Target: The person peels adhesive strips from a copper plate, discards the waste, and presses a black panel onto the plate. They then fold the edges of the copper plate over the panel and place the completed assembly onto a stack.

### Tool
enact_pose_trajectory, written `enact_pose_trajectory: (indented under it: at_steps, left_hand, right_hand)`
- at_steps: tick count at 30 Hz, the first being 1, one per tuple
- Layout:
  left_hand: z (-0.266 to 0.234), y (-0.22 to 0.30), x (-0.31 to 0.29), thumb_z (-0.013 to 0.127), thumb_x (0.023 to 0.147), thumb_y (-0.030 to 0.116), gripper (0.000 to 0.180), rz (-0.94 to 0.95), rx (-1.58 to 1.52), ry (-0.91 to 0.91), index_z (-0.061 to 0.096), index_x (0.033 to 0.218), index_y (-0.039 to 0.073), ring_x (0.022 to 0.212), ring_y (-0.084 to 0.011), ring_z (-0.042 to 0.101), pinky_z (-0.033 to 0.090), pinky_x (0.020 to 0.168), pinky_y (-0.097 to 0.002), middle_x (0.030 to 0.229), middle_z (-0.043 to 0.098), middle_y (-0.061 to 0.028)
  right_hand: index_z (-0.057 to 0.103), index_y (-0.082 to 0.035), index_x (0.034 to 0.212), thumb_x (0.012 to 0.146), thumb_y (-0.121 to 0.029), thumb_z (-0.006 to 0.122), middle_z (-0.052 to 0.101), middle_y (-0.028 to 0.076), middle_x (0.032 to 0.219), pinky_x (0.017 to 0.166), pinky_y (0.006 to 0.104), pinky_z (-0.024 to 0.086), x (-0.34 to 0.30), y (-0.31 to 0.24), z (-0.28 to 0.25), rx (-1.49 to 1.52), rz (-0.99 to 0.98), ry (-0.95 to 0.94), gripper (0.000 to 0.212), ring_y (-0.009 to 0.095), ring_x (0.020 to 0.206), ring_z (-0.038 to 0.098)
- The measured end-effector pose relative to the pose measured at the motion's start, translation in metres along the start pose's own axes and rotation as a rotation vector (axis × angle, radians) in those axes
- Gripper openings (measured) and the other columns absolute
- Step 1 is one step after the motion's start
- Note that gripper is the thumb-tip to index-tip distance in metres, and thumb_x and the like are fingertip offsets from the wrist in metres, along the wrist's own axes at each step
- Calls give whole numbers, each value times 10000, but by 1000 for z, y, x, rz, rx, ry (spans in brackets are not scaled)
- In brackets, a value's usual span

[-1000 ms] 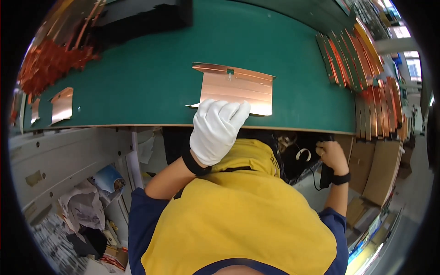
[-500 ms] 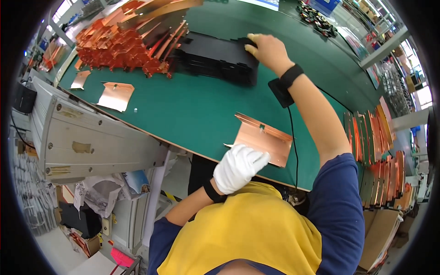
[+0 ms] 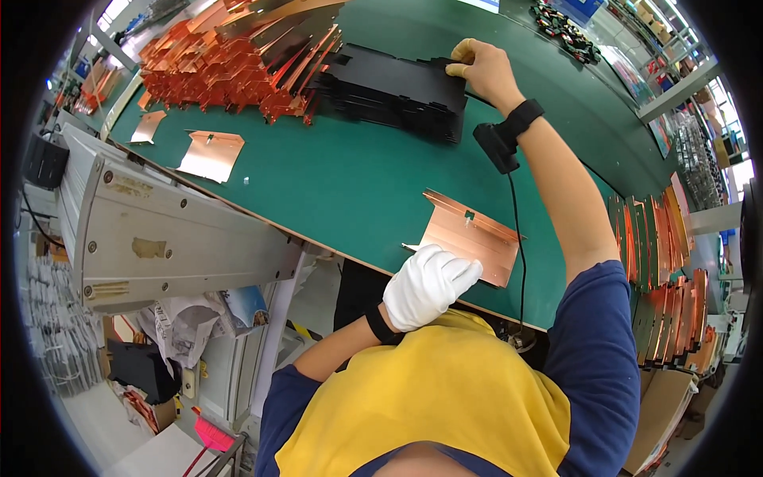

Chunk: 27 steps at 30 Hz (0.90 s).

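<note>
My right hand (image 3: 485, 70), with pale covers on the thumb and a finger, is at the right corner of a stack of black sheet parts (image 3: 397, 79). Its thumb and finger pinch the edge of the top black sheet. Near the table's front edge lies a bent copper sheet (image 3: 477, 242) with a folded flange and a small notch. In front of it is my left hand (image 3: 425, 288) in a white glove, its fingers curled together and overlapping the sheet's near edge from above. What is under those fingers, if anything, is hidden.
A large pile of copper parts (image 3: 214, 67) stands left of the black stack. Two copper sheets lie nearer, one beside the table edge (image 3: 211, 155). A black cable (image 3: 520, 270) hangs from my right wrist device (image 3: 499, 147). More copper parts (image 3: 656, 238) stand at right.
The whole view has shifted a little right. My right hand has moved slightly outward at the black stack's corner. My left hand stays by the copper sheet.
</note>
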State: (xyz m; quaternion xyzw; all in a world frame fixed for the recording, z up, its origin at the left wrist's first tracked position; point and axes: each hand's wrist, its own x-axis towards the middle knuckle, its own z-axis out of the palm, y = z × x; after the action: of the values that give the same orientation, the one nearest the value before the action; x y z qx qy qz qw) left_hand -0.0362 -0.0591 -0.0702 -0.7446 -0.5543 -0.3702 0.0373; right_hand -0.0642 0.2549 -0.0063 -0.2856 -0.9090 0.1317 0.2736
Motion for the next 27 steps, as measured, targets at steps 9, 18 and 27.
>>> enact_pose_trajectory:
  at_steps: [9,18,27]
  left_hand:
    - [1,1,-5,617,672,21,359,1,-2,44,639,1029,47,732,-197,590,486,687,-326,850,613,-23]
    - [5,-1,-6,596,721,82,320,36,14,45,587,1039,48,699,-182,519,456,689,-323,777,491,-17]
    - [3,4,-6,621,718,98,313,20,3,66,609,1029,71,835,-177,565,457,722,-324,875,551,-19]
  right_hand:
    - [690,-103,904,845,-225,678,669,46,892,645,401,500,-3,11,-10,-463,-669,386,136,262,713,627]
    - [665,-96,1000,861,-243,659,678,86,961,669,413,506,-4,3,-22,-273,-223,297,202,329,771,635]
    - [666,-24,999,898,-209,650,696,95,859,588,302,482,-57,6,-102,-55,-253,115,212,221,632,625]
